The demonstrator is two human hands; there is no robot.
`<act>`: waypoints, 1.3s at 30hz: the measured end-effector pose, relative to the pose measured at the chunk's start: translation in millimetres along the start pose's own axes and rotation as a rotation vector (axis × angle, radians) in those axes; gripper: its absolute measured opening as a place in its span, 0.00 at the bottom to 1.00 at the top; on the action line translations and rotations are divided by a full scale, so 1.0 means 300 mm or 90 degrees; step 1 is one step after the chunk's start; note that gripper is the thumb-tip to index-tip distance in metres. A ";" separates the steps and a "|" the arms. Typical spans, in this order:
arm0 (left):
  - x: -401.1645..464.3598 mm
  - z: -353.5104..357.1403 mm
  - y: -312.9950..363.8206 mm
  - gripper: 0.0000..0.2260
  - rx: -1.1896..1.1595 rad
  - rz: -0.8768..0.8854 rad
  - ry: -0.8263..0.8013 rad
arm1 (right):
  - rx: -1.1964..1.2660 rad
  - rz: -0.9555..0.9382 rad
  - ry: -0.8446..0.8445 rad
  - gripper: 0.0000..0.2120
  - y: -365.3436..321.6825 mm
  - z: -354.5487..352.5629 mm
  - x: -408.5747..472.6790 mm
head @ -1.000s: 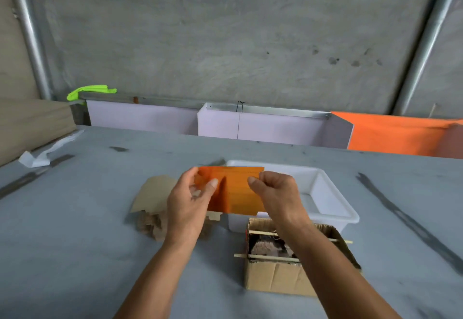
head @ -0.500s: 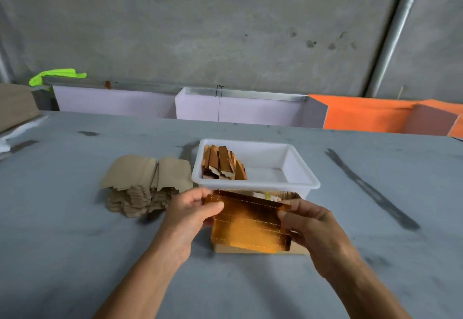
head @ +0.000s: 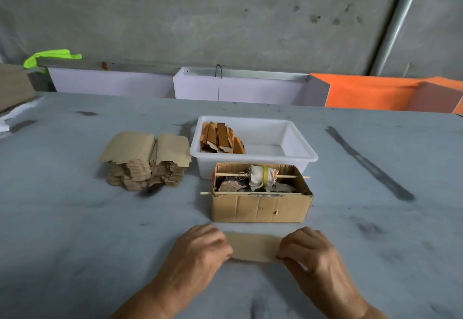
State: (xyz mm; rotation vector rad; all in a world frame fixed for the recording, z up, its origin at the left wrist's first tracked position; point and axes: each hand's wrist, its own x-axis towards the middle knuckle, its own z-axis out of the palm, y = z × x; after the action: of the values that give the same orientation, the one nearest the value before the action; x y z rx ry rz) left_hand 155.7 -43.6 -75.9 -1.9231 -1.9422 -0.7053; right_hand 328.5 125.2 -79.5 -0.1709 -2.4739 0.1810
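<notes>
left hand, right hand; holding tan card

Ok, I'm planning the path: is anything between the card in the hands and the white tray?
Yes. The open cardboard box stands directly between the card and the white tray, right in front of the tray's near wall. The left hand and right hand hold the card's ends, with nothing between.

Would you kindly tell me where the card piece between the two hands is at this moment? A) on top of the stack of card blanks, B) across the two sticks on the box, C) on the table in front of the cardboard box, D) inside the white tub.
C: the card piece lies on the table on the near side of the cardboard box, with the left hand and the right hand holding its two ends.
</notes>
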 end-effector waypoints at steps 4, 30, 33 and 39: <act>-0.026 0.006 0.014 0.09 0.021 -0.004 -0.077 | -0.028 -0.035 -0.083 0.03 -0.012 0.004 -0.029; -0.008 0.108 0.032 0.04 -0.126 -0.494 -0.073 | 0.039 0.534 -0.193 0.07 -0.071 0.053 -0.006; 0.002 0.108 0.039 0.04 -0.090 -0.521 -0.077 | 0.034 0.541 -0.205 0.07 -0.069 0.050 0.008; 0.014 0.116 0.037 0.04 -0.042 -0.557 -0.101 | 0.020 0.544 -0.270 0.09 -0.051 0.049 0.029</act>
State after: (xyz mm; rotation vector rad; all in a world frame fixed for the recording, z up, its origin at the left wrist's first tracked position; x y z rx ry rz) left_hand 170.4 -21.3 -100.9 -1.1046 -2.8981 -0.8351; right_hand 311.4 110.4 -83.4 -1.2854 -2.6373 0.6669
